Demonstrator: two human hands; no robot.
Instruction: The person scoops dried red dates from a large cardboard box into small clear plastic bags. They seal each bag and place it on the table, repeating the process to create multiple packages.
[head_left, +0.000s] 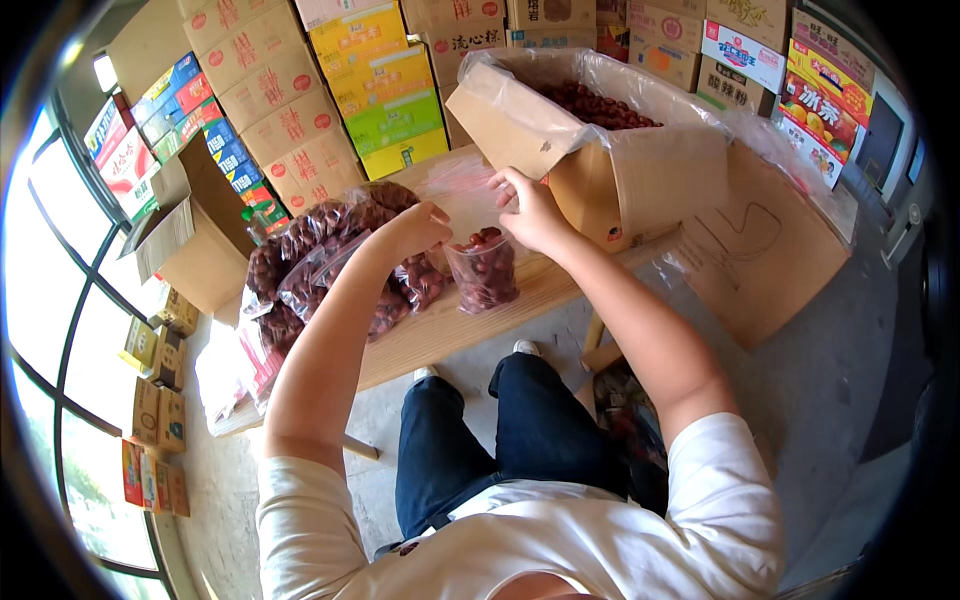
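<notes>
A clear plastic bag (484, 277) filled with dark red dried fruit, apparently jujubes, stands upright near the front edge of a wooden table (420, 352). Its mouth faces up and some fruit shows at the top. At the upper left of this bag is my left hand (417, 229), fingers bent; whether it pinches the plastic is unclear. Above the bag's right side my right hand (531, 211) has its thumb and curled forefinger apart, with nothing visible between them. Several filled bags of the same fruit (330, 255) are heaped to the left, partly behind my left forearm.
A plastic-lined carton (667, 180) of loose red fruit (600, 109) rests at the table's right back. Flat pink-tinted plastic bags (469, 176) lie behind my hands. An open carton (206, 240) stands at left. Stacked boxes (277, 105) line the back. A cardboard flap (757, 247) slopes at right.
</notes>
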